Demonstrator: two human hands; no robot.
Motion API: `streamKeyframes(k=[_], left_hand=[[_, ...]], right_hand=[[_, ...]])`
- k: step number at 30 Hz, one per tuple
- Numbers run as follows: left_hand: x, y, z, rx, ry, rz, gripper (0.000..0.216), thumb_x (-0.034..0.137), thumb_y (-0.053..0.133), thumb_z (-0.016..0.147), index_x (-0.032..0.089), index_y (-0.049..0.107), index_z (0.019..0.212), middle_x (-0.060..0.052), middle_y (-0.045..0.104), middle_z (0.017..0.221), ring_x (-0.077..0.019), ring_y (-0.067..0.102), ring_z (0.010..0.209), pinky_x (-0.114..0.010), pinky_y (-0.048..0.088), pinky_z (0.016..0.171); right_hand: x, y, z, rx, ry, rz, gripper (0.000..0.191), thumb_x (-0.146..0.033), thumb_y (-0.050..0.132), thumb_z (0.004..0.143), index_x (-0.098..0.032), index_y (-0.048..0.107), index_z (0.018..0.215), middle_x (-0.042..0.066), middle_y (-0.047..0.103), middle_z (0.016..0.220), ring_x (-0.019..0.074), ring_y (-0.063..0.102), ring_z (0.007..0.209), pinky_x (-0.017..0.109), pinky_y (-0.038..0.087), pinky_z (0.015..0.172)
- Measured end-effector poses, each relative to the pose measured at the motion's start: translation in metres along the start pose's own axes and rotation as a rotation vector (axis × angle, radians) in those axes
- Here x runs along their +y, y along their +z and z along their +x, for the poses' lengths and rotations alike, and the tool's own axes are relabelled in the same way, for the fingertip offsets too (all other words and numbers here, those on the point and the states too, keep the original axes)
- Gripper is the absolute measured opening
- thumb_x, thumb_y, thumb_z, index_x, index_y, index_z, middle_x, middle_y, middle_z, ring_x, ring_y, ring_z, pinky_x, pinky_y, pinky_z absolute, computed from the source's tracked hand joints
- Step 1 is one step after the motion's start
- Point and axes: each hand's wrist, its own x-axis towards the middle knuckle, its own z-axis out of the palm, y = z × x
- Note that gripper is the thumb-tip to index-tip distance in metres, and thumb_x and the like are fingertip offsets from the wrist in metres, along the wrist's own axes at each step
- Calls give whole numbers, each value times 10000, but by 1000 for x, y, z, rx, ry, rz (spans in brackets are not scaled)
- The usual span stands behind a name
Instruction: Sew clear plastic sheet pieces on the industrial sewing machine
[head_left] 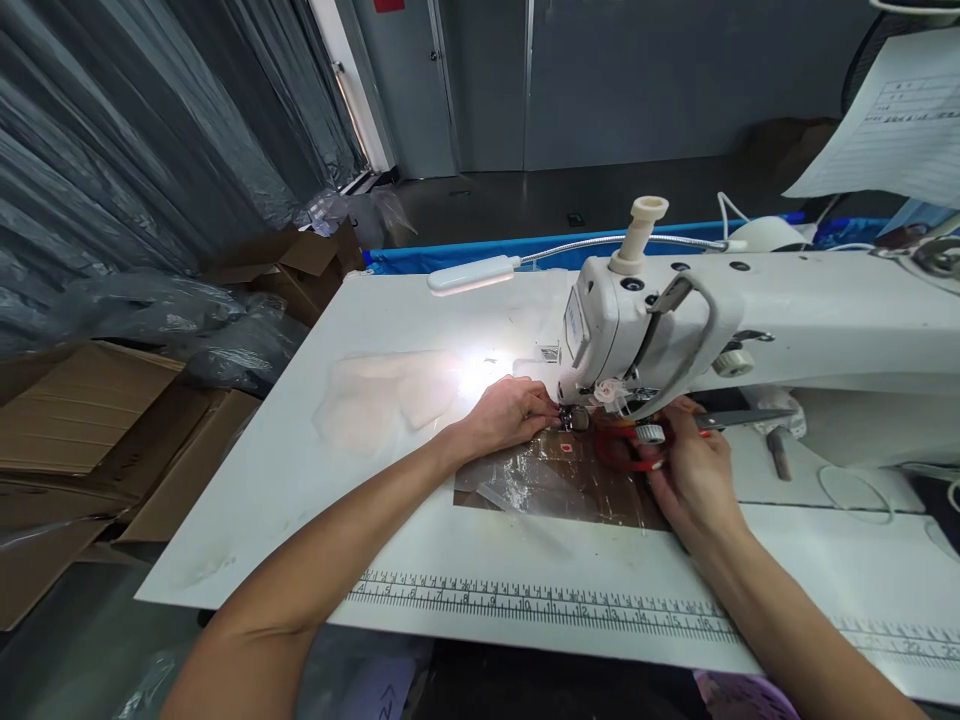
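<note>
Beside the presser foot (pixel 574 418) of a white sewing machine (pixel 600 320), my left hand (pixel 511 412) has its fingers pinched together; whatever they hold is hidden. My right hand (pixel 696 475) is closed around a pair of scissors (pixel 626 455) under the machine's arm. Their red handles lie toward the needle area and the blades point right. A shiny brown sheet (pixel 600 502) with clear plastic over it lies flat below both hands. On it, near the presser foot, is a small red-and-white mark (pixel 566 448).
A ruler strip (pixel 525 602) runs along the front of the white table (pixel 300 500). A lit lamp (pixel 472 274) on a flexible neck hangs over the tabletop. Cardboard boxes (pixel 82 410) and plastic wrap stand at the left. A written paper sheet (pixel 892 120) hangs at upper right.
</note>
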Motion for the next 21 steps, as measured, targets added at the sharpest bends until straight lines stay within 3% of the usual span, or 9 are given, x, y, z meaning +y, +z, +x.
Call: streamKeyframes(k=[5,6,9,11,15,17,19,21], left_hand=[[0,0,0,8,-8,-13,178,276,576,903,236,745,863,-6,715,905,-138,660,844,-297,528,814],[0,0,0,6,-9,-8,173,273,580,900,237,745,863,-4,715,905,-138,660,843,-298,527,815],[1,-1,0,5,-8,-3,171,258,584,896,230,745,849,-3,716,901,-135,661,834,-293,530,801],[2,-1,0,8,-6,-6,177,253,580,899,222,745,843,-7,715,905,-134,662,836,-289,533,795],[1,-1,-1,0,5,3,180,259,574,905,228,744,856,-8,715,908,-136,658,843,-298,531,811],[1,-1,-1,8,14,16,181,270,575,905,227,745,858,-10,714,896,-139,655,831,-307,528,814],[1,0,0,17,19,32,185,275,575,905,229,745,850,-9,712,885,-141,650,823,-313,523,815],[2,-1,0,13,18,49,192,271,566,908,235,746,852,-7,710,879,-141,647,821,-318,520,817]], right_hand=[[-26,-6,1,200,-294,44,102,-291,619,767,-223,560,815,-31,601,810,98,566,598,208,514,491],[-24,-5,-1,200,-287,33,118,-306,625,773,-229,557,832,-38,596,804,96,559,589,207,508,482],[-4,2,-8,32,-43,-44,244,-341,698,734,-216,567,898,-40,603,750,91,531,533,186,441,409],[8,5,-11,-25,5,-55,321,-347,735,703,-209,565,939,-42,614,764,88,537,531,178,433,406],[3,0,-16,-4,-81,-74,346,-384,700,749,-204,563,1010,-19,630,825,114,617,665,176,475,469],[-9,-9,-24,-7,-179,-101,335,-416,664,788,-224,556,1040,-7,620,856,162,650,793,240,537,560],[-22,-25,-32,-19,-321,-272,314,-476,590,838,-258,547,1060,2,602,895,202,654,852,359,571,678],[-33,-50,-36,-14,-506,-692,321,-523,464,890,-287,539,1095,33,603,973,235,647,852,466,546,769]])
